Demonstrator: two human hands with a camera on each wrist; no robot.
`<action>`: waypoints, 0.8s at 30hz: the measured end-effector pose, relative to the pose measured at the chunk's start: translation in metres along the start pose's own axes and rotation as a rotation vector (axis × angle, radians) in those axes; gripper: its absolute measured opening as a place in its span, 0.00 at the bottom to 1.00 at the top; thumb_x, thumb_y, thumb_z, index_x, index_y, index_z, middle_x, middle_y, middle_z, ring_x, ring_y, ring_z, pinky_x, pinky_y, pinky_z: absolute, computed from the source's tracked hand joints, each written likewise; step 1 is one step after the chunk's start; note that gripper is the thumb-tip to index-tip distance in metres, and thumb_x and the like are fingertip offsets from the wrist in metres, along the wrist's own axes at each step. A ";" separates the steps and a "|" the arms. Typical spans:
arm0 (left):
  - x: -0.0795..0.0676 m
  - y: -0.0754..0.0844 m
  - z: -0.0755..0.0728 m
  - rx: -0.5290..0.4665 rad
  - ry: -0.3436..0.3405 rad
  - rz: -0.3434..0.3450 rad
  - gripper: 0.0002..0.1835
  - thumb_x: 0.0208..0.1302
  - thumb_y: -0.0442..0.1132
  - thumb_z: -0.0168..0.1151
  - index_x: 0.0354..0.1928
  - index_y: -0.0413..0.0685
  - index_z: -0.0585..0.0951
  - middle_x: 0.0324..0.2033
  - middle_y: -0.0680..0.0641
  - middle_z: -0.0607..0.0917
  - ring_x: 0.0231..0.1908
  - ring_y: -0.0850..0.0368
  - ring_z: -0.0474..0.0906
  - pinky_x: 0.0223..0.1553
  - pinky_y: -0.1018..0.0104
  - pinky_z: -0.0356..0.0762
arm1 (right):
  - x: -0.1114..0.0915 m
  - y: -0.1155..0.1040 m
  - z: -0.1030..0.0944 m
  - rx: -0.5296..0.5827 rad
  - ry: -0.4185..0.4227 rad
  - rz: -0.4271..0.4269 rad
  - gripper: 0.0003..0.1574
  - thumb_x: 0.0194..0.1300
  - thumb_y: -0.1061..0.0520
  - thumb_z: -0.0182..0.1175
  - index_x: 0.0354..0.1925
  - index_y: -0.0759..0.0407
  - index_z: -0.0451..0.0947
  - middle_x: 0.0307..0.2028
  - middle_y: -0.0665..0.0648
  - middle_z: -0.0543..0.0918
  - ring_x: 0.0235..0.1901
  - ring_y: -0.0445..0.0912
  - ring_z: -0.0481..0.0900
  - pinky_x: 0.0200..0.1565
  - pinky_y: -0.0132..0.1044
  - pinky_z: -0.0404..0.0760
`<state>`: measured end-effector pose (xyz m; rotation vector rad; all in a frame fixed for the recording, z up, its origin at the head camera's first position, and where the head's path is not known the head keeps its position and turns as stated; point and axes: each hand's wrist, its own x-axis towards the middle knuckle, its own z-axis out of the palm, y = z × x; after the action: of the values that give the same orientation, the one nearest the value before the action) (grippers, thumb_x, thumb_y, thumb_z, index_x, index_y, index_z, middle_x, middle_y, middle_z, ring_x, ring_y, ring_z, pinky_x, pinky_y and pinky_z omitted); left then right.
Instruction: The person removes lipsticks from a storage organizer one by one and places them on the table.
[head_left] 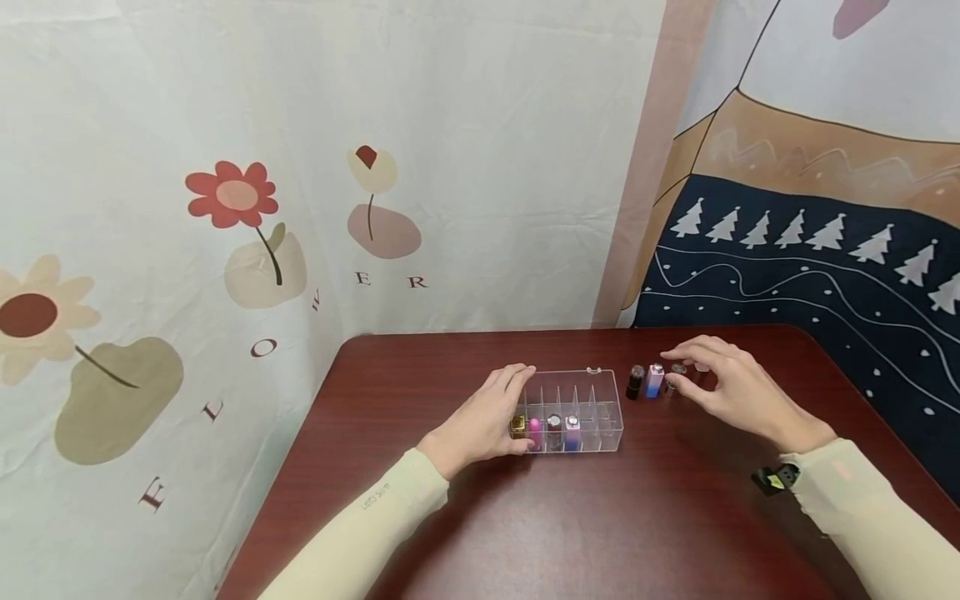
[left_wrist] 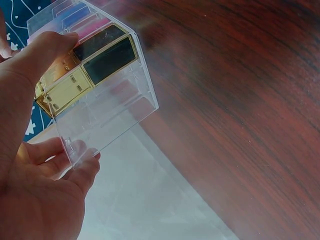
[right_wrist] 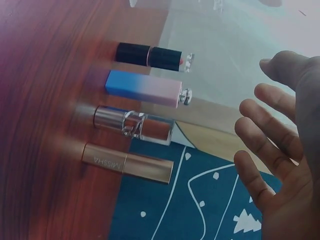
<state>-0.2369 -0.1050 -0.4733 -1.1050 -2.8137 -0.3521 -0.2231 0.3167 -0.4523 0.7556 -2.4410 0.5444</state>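
My left hand (head_left: 487, 417) grips the left end of a clear divided lipstick organizer (head_left: 618, 421), thumb at the front and fingers at the back. Its front row holds a gold-and-black lipstick (left_wrist: 110, 60), a pink tube (head_left: 535, 433), a dark clear-cased tube (head_left: 554, 433) and a blue-and-pink one (head_left: 572, 435). Over the lipsticks standing to the right hovers my right hand (head_left: 727, 383), fingers relaxed and holding nothing. Those are a black lipstick (right_wrist: 149, 56), a blue-to-pink lipstick (right_wrist: 145, 87), a clear-capped brownish tube (right_wrist: 134, 125) and a gold MISSHA lipstick (right_wrist: 127, 162).
A dark red wooden table (head_left: 540, 525) carries everything. Behind it hangs a pale flower-printed cloth (head_left: 487, 167), and a navy cloth with white trees (head_left: 810, 275) borders the right side. The organizer's raised lid (head_left: 558, 379) stands at the back.
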 end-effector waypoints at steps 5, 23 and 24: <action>0.000 0.000 0.000 0.000 0.003 0.002 0.66 0.59 0.55 0.93 0.89 0.35 0.63 0.84 0.35 0.72 0.84 0.38 0.72 0.89 0.51 0.73 | 0.001 -0.005 0.002 0.006 -0.013 -0.009 0.31 0.61 0.60 0.88 0.62 0.52 0.93 0.56 0.55 0.93 0.46 0.44 0.83 0.40 0.36 0.86; -0.001 0.000 0.001 -0.004 0.011 -0.006 0.67 0.58 0.56 0.94 0.89 0.36 0.63 0.84 0.35 0.73 0.83 0.38 0.73 0.88 0.51 0.75 | 0.007 -0.022 0.007 0.047 -0.050 -0.042 0.26 0.64 0.61 0.86 0.60 0.53 0.93 0.55 0.51 0.93 0.45 0.39 0.80 0.38 0.32 0.87; -0.001 0.000 0.001 -0.001 0.008 -0.010 0.67 0.58 0.56 0.94 0.89 0.36 0.63 0.85 0.35 0.72 0.83 0.38 0.73 0.88 0.52 0.75 | 0.007 -0.023 0.008 0.050 -0.047 -0.049 0.27 0.63 0.62 0.86 0.60 0.53 0.93 0.55 0.50 0.93 0.45 0.40 0.81 0.39 0.32 0.87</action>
<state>-0.2360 -0.1052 -0.4745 -1.0882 -2.8134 -0.3585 -0.2168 0.2921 -0.4490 0.8560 -2.4532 0.5770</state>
